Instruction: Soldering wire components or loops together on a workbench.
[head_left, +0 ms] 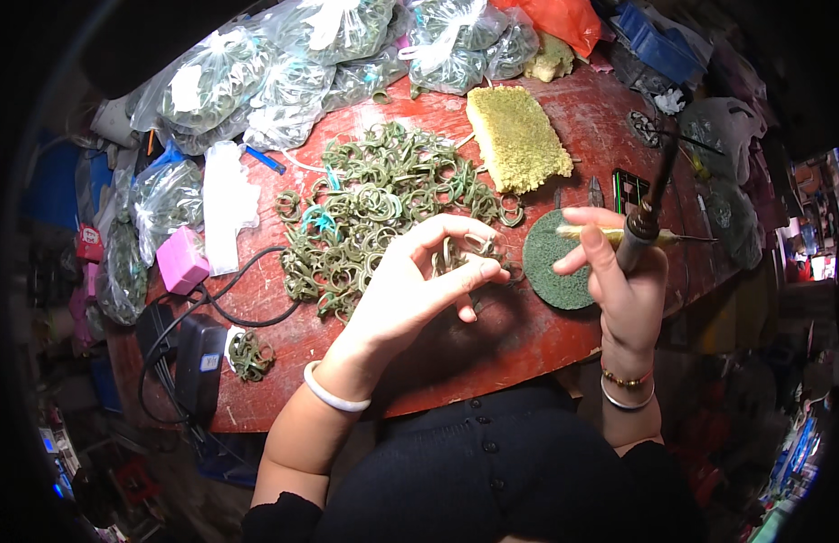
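My left hand (419,276) is closed, thumb and fingers pinching a small olive-green ring (478,244) above the table. Beneath and beyond it spreads a heap of similar green rings (383,181), with a few turquoise pieces (318,220) among them. My right hand (623,281) is wrapped round a stick-like tool with a grey barrel (633,246) and a dark upper part. A slender yellow-handled tool (655,237) with a thin pointed end lies crosswise in the same hand. Just left of those fingers, a round green pad (551,271) rests on the table.
A yellow spongy block (519,140) lies beyond the pad on the red table (456,362). Clear bags of green pieces (211,90) line the back. At left are a pink block (182,260), a black box with cables (200,362) and a small ring cluster (251,356).
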Demonstrator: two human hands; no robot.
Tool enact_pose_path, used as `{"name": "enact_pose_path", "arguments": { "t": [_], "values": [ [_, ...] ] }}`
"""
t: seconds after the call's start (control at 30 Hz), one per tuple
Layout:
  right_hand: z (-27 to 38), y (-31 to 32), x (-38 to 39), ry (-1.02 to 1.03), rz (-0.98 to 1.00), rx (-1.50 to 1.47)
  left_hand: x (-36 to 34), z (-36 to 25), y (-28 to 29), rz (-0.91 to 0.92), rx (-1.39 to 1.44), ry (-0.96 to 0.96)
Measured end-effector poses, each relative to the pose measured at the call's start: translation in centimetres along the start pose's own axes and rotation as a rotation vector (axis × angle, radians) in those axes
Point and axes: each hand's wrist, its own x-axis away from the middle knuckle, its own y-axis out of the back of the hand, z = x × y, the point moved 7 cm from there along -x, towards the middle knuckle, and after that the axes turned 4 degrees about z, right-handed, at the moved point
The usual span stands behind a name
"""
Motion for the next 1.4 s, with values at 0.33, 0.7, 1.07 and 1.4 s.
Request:
{"name": "enact_pose_path", "arguments": {
  "t": [0.33, 0.7, 1.07, 1.4],
  "values": [
    [2.1, -3.2, 1.4, 0.489, 0.168, -0.040, -0.1, 0.2, 0.0, 0.056, -0.189, -0.017],
    [2.9, -3.5, 1.5, 0.606, 0.173, 0.109, 0.0, -0.2, 0.2, 0.054, -0.162, -0.041],
    [1.3, -3.3, 1.8, 0.308, 0.155, -0.235, -0.1, 1.0, 0.7, -0.024, -0.219, 0.010],
    [1.0, -3.5, 1.5, 0.352, 0.180, -0.179, -0.1, 0.9, 0.5, -0.001, -0.218, -0.008]
  ]
}}
